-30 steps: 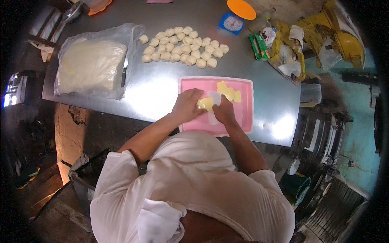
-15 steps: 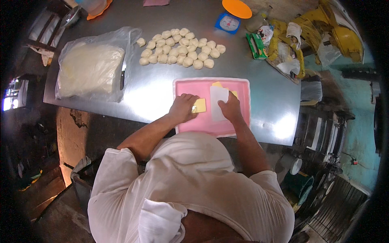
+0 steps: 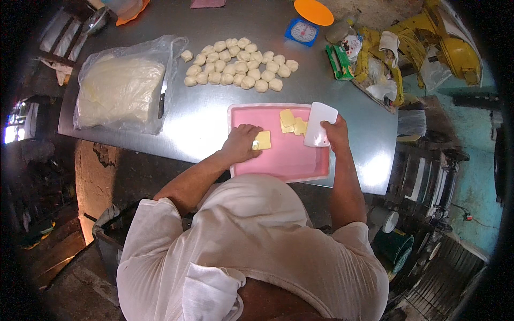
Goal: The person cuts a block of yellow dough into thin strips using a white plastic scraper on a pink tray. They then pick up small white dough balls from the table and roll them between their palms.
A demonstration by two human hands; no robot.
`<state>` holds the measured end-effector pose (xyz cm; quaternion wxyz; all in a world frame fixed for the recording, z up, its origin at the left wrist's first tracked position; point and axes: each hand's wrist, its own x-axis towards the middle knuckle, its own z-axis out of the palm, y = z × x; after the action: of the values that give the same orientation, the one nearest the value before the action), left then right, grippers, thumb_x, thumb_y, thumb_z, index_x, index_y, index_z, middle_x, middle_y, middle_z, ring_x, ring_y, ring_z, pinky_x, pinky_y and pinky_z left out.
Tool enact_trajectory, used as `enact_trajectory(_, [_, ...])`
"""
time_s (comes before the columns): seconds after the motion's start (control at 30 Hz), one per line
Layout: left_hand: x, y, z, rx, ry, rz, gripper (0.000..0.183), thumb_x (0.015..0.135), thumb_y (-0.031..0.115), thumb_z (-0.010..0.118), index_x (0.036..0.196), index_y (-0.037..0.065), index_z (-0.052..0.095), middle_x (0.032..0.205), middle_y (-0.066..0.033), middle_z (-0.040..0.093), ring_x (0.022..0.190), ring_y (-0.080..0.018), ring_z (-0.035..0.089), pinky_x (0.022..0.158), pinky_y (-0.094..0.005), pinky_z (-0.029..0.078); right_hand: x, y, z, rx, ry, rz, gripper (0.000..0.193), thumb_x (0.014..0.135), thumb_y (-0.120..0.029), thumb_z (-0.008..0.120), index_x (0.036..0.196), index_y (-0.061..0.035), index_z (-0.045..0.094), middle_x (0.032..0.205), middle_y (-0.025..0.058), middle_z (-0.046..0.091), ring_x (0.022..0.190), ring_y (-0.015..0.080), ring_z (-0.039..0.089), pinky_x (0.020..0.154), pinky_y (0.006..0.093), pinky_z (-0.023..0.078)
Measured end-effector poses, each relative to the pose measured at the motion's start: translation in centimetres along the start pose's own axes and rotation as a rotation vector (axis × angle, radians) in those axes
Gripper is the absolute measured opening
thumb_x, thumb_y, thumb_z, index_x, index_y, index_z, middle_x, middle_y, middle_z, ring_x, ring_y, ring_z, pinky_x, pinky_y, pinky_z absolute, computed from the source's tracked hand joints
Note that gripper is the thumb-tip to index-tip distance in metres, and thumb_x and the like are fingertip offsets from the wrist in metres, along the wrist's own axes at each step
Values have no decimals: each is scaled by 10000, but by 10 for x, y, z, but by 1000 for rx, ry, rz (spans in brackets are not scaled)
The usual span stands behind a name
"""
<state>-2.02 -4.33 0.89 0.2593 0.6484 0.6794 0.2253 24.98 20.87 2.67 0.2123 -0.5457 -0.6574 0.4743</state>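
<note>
My left hand [image 3: 241, 143] is closed around the left side of a pale yellow block [image 3: 264, 140], like butter or cheese, in a pink tray [image 3: 292, 163] with a white rim. Several thin yellow slices [image 3: 287, 117] of the same colour lie overlapping to the right of the block, near the tray's far side. A flat white plastic dough scraper [image 3: 320, 122] is gripped in my right hand [image 3: 336, 135]. It is held over the right rim of the tray, apart from both block and slices.
Several dough balls [image 3: 241, 68] sit beyond the tray on the metal table [image 3: 201, 120]. A large dough mass in a plastic bag [image 3: 120, 91] lies at the left. A blue scale [image 3: 301, 32], green box [image 3: 339, 62] and yellow machine [image 3: 463, 56] stand at the far right.
My right hand has moved right with the scraper, from over the slices to the tray's right rim, uncovering the slices. The left hand has stayed on the block.
</note>
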Motion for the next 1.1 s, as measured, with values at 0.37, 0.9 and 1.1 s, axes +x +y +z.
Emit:
enact_trajectory(0.37, [1,15,-6,-2,28,-34,779,742,318,875,1410,84,551,1343,-170,606,1264,-389,539,1061,-500,441,-7,-12,2,96,-11,86,445,795,-3,666,1240,24,659,1141,125,742,1044,247,710,938,390,553])
enact_trajectory(0.9, [10,3,15,-68,263,-24,573,840,371,792,1294,61,631,1224,-162,641,1151,-363,575,991,-489,474,-112,-94,92,-383,-231,-139,482,857,-95,642,1310,8,515,1049,251,724,1010,426,715,883,475,564])
enact_trajectory(1.1, [22,-1,19,-257,212,-174,381,892,339,753,1109,27,732,1066,-188,690,1077,-380,605,972,-480,484,-112,-110,98,-385,-280,-104,476,837,-82,589,1279,47,470,1061,356,670,1000,553,649,898,615,521])
